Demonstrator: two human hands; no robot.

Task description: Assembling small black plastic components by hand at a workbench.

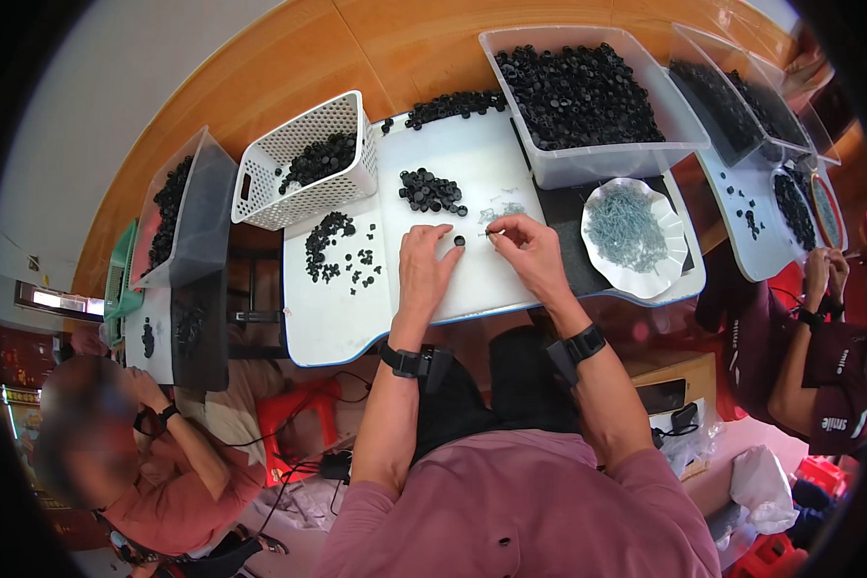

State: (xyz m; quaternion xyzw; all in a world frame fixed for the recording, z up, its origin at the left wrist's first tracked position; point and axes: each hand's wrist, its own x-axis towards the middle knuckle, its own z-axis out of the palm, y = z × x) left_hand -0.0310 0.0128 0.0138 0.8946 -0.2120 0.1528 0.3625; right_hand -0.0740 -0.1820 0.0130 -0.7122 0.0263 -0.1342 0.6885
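Observation:
My left hand point(424, 268) rests over the white board point(356, 323), thumb and forefinger apart, with nothing visibly between them. Just past its fingertips stands a small round black cap point(459, 241). The fingertips of my right hand point(532, 254) pinch a small dark piece point(491, 231), too small to name. Beyond my hands lies a pile of black caps point(430, 191). A few thin silver pins or screws point(501, 211) are scattered near my right fingertips. Small black parts point(328, 246) are spread to the left of my left hand.
A scalloped white plate point(592, 252) of thin metal pins sits at right. Behind stand a clear bin point(588, 166) and a white perforated basket point(250, 197), both holding black parts. People work on the left point(188, 462) and right point(790, 376).

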